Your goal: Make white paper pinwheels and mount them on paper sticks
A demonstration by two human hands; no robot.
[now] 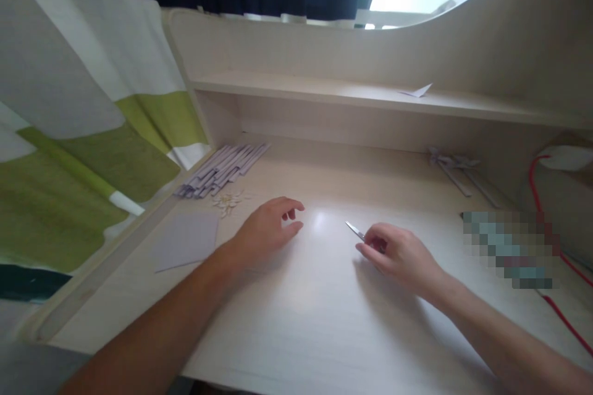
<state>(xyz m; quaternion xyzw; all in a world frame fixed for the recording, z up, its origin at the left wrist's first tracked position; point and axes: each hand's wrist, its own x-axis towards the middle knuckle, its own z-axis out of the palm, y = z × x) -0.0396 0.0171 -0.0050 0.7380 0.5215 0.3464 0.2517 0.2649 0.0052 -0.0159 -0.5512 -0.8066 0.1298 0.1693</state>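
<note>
Small metal scissors (354, 231) are in my right hand (401, 250), blades pointing up and to the left; the fingers wrap over the handles and hide them. To the left, my left hand (271, 222) hovers above the desk with nothing in it, thumb and fingers apart and slightly curled. Just beyond that hand lies a little heap of pale, petal-like pieces (228, 202). A pale sheet of paper (185, 241) lies flat beside my left forearm. Farther back, several rolled or folded paper strips (225, 168) are stacked along the desk's left side.
Two paper shapes with stick-like stems (453, 163) lie at the back right. A blurred-out flat object (509, 250) and a red cable (535, 191) are on the right. A folded paper scrap (418, 92) rests on the shelf (301, 87). A curtain (152, 123) hangs at the left.
</note>
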